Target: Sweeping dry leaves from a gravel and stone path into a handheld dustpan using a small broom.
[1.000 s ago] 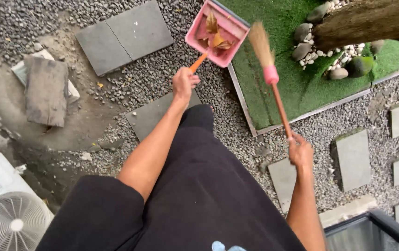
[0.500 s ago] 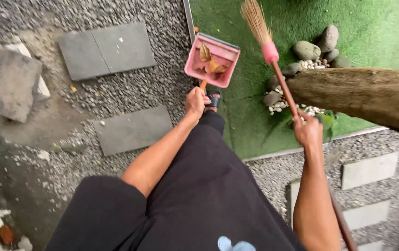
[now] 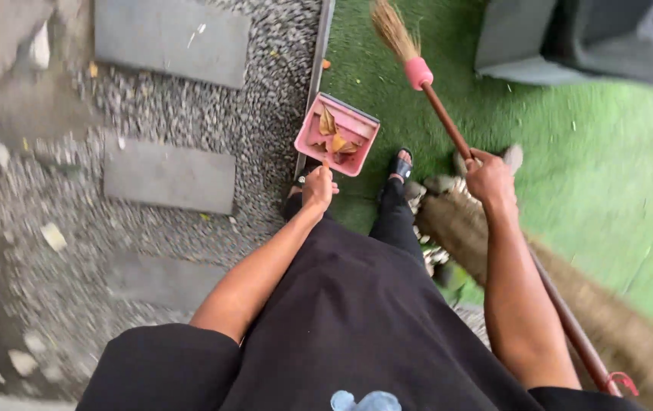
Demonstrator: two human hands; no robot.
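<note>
Green turf (image 3: pixel 608 175) now fills the right of the view and gravel (image 3: pixel 265 114) with grey paving slabs (image 3: pixel 170 179) the left, split by a metal edging strip (image 3: pixel 317 61); a second ago the person stood over the gravel, so they have stepped across onto the grass side. Left-hand fingers (image 3: pixel 326 169) of the left hand (image 3: pixel 317 189) are closed round the short handle of the pink dustpan (image 3: pixel 336 135), carried level above the turf's edge with dry brown leaves (image 3: pixel 334 137) still lying in it. Right-hand fingers (image 3: pixel 472 158) of the right hand (image 3: pixel 490 179) are wrapped round the brown stick of the broom (image 3: pixel 448 122), its straw head up and off the ground. Both tools have travelled along unchanged in grip, the load kept. A sandalled foot (image 3: pixel 401 164) stands on the grass beside stones and a log (image 3: pixel 463 228); a dark grey bin-like shape (image 3: pixel 570 38) has come into view at the top right.
</note>
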